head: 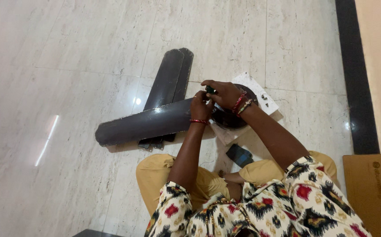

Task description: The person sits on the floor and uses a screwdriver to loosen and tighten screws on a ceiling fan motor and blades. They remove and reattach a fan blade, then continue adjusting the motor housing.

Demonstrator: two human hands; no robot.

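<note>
A dark brown ceiling fan motor rests on a white foam block on the floor in front of me. One long dark fan blade reaches left from the motor. My left hand presses on the blade's inner end beside the motor. My right hand is closed around a green-handled screwdriver held upright over that joint. Red bangles circle both wrists.
Two more dark blades lie stacked under the first, pointing away from me. A small dark object lies by my knee. A brown cardboard box sits at the right, near the black floor border and wall.
</note>
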